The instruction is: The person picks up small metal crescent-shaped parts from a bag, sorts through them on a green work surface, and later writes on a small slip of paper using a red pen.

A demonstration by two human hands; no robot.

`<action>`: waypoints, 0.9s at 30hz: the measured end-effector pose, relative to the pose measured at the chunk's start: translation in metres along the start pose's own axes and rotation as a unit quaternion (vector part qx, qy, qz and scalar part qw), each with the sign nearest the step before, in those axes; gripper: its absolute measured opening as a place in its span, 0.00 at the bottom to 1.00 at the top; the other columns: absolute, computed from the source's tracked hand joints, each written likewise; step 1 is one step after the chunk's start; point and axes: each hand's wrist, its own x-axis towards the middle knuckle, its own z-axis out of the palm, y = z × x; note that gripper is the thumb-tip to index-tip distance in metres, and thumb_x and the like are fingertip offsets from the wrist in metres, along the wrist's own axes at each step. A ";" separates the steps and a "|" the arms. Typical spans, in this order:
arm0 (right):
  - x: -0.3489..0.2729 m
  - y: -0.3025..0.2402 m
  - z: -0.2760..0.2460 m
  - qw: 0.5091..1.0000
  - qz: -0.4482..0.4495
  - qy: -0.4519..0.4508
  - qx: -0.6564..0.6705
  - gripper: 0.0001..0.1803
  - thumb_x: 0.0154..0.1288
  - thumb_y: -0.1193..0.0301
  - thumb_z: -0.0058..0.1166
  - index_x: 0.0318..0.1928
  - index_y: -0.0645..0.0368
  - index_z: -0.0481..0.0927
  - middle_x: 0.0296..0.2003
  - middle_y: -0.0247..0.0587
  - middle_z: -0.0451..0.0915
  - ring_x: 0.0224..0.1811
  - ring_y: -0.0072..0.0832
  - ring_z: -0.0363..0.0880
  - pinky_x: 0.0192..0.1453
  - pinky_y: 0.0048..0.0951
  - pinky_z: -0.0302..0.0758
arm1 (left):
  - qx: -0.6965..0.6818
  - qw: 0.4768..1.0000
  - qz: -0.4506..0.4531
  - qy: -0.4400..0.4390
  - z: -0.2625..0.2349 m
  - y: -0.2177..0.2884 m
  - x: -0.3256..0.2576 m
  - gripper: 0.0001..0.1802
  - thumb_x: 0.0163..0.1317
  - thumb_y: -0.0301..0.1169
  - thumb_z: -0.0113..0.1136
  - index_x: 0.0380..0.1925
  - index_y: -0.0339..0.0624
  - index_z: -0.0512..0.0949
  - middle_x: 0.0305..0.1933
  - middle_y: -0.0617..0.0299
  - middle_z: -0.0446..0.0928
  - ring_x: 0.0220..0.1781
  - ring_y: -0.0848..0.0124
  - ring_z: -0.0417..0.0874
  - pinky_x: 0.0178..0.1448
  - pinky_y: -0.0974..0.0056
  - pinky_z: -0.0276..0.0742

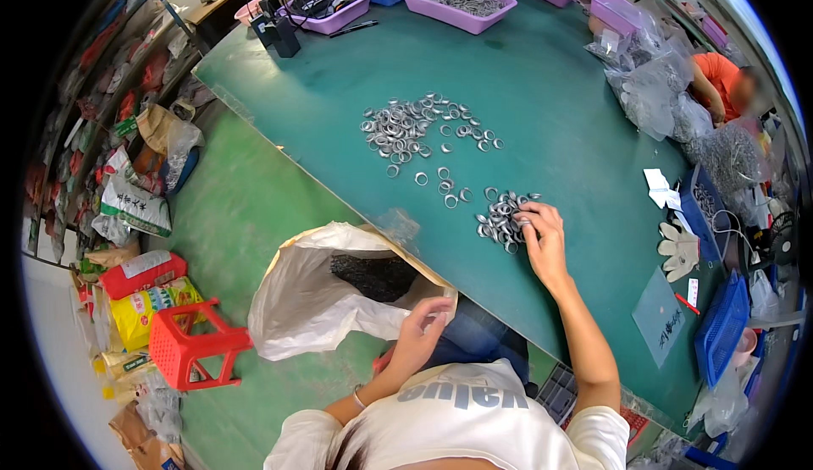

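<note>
Head view, right hand [544, 235] curled over rings [501, 218], left hand [421, 333] at sack [296, 309], grips unclear, red stool [176, 351] leftward, white glove [679, 251] rightward

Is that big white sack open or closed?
Open. The white sack gapes beside the green table, its mouth spread wide enough to show dark contents inside; the left hand is at its rim.

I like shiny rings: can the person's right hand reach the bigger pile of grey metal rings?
Probably yes: nothing tall stands between the right hand and the bigger grey metal ring pile, just low scattered rings on the green tabletop.
</note>
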 end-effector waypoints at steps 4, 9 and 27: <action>-0.025 -0.020 -0.020 0.971 0.156 -0.019 0.179 0.09 0.65 0.77 0.47 0.37 0.65 0.83 0.38 0.38 0.81 0.37 0.25 0.75 0.43 0.27 0.73 | -0.063 0.984 -0.066 -0.151 0.018 0.021 0.005 0.15 0.70 0.26 0.48 0.55 0.35 0.73 0.54 0.57 0.75 0.54 0.70 0.76 0.56 0.67 0.72; -0.054 -0.062 -0.024 0.949 0.111 -0.223 0.196 0.08 0.64 0.76 0.52 0.42 0.64 0.81 0.34 0.34 0.81 0.35 0.19 0.75 0.41 0.24 0.74 | -0.432 0.850 -0.263 -0.150 0.046 0.039 0.015 0.17 0.73 0.34 0.47 0.53 0.32 0.73 0.47 0.54 0.78 0.47 0.68 0.79 0.50 0.67 0.74; -0.054 -0.065 -0.006 0.989 -0.047 -0.077 0.117 0.06 0.53 0.77 0.63 0.31 0.63 0.79 0.31 0.42 0.77 0.38 0.39 0.75 0.43 0.36 0.71 | -0.445 0.843 -0.291 -0.084 0.044 0.034 0.023 0.18 0.71 0.29 0.47 0.57 0.31 0.71 0.46 0.56 0.79 0.43 0.74 0.79 0.48 0.68 0.74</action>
